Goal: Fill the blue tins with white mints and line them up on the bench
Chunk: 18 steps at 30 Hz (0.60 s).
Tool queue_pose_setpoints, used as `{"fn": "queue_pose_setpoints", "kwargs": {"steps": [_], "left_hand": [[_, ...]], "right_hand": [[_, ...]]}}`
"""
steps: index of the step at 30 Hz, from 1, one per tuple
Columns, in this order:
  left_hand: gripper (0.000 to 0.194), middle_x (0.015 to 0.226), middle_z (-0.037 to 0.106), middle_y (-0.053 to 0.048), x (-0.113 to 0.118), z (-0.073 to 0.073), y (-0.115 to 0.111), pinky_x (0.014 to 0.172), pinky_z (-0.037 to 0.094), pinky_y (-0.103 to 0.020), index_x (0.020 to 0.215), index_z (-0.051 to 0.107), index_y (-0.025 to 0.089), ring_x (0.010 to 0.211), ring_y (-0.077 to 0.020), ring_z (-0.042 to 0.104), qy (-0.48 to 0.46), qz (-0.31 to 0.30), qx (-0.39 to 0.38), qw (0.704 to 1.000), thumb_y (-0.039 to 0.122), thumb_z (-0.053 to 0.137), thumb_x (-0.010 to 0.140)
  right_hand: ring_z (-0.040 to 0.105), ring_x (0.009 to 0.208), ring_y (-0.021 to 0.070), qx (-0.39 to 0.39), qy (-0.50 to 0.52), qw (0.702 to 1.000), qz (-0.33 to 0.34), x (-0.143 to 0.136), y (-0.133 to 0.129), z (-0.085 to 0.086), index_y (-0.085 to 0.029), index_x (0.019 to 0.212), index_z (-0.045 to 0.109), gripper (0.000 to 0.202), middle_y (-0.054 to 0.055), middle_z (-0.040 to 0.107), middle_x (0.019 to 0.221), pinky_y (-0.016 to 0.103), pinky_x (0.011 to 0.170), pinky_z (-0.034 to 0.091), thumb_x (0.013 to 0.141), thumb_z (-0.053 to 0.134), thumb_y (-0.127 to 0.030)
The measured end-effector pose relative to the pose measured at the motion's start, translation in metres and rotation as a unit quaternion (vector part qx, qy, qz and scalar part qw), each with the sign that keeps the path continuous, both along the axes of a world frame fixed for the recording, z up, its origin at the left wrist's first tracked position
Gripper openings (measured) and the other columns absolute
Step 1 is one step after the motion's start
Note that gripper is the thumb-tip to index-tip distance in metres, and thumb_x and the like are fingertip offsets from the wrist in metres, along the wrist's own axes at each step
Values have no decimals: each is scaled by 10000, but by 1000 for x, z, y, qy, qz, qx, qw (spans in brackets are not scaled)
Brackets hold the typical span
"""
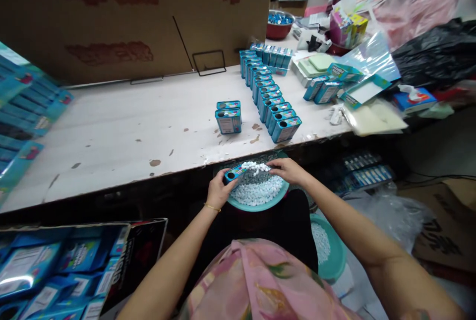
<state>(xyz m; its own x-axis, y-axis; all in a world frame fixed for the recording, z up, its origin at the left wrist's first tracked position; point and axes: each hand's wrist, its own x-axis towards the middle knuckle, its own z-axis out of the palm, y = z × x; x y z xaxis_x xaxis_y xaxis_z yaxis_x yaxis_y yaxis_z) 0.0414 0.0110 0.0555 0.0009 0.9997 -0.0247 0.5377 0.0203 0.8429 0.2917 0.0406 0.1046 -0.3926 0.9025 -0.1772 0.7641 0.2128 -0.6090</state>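
Gripping one small blue tin (240, 171), the left hand (217, 189) was closed about its sides, above a teal basin (256, 209) of white pellets (256, 192). Right hand (289, 170): fingers bent at a raised pellet heap (256, 166) beside the tin; grasp could not be told. White table (122, 131): bore paired tins (228, 122), plus a longer row (270, 99).

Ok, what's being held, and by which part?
Left hand: blue tin, by its end with the round hole. Right hand, at white pellets: can't tell.

Small blue tin (234, 174), tilted above white pellets (256, 192) in a teal basin (256, 208).
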Motion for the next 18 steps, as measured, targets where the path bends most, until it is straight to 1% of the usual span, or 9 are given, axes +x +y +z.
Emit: {"fn": "queue_pose_setpoints", "kwargs": {"steps": [2,4,6,8,11,13,15,17,18], "left_hand": [[399,879,625,-61,11,1,5,748,440,-313,1015,537,153,786,-184,575,61,-26,2,998,327,593,660],[391,889,625,-73,19,1,8,760,434,-322,1029,533,150,813,-199,572,109,-44,-1,993,297,584,670],[390,905,620,-85,24,1,9,771,428,-331,1047,525,147,847,-215,565,141,-58,2,988,284,571,684],[386,921,613,-95,27,-1,9,785,419,-338,1053,521,148,878,-228,554,156,-70,14,985,277,562,692],[374,924,605,-104,29,-6,7,794,409,-348,1044,527,155,893,-244,542,150,-75,28,985,273,561,690],[357,902,606,-95,28,-9,5,792,407,-351,1014,544,173,879,-245,542,120,-64,32,990,264,579,671],[339,874,607,-78,27,-11,4,790,406,-349,977,559,191,860,-238,545,77,-48,35,995,248,600,645],[330,853,606,-66,25,-12,4,785,407,-345,955,564,196,842,-228,547,47,-40,34,998,245,611,632],[331,847,605,-63,23,-12,3,780,409,-342,956,561,193,831,-221,549,42,-38,30,998,255,611,635]], "right_hand": [[563,940,177,6,-60,998,32,-7,2,21,-250,1052,601,324,11,648,998,257,782,418,743,522,-310],[565,936,184,11,-138,989,56,-17,3,36,-269,1056,594,324,15,648,991,261,770,415,749,510,-332],[565,935,198,18,-213,974,77,-28,4,48,-274,1045,594,314,36,643,989,277,766,411,756,494,-343],[568,922,216,31,-269,958,95,-39,2,56,-246,1020,605,298,74,639,975,304,765,408,771,466,-330],[579,880,235,70,-302,943,122,-56,-2,64,-167,965,619,278,130,636,931,338,749,408,788,418,-241],[581,866,242,96,-304,938,140,-69,-4,69,-130,944,616,271,150,634,899,346,733,410,782,406,-190],[578,873,246,107,-302,934,156,-78,-5,74,-117,948,607,270,157,633,879,345,723,411,781,403,-171],[573,885,248,114,-303,932,162,-80,-4,77,-114,955,600,271,160,630,881,344,726,407,787,394,-169],[571,887,245,118,-301,933,160,-76,-3,77,-120,954,597,270,157,629,888,342,732,402,789,388,-167]]}}
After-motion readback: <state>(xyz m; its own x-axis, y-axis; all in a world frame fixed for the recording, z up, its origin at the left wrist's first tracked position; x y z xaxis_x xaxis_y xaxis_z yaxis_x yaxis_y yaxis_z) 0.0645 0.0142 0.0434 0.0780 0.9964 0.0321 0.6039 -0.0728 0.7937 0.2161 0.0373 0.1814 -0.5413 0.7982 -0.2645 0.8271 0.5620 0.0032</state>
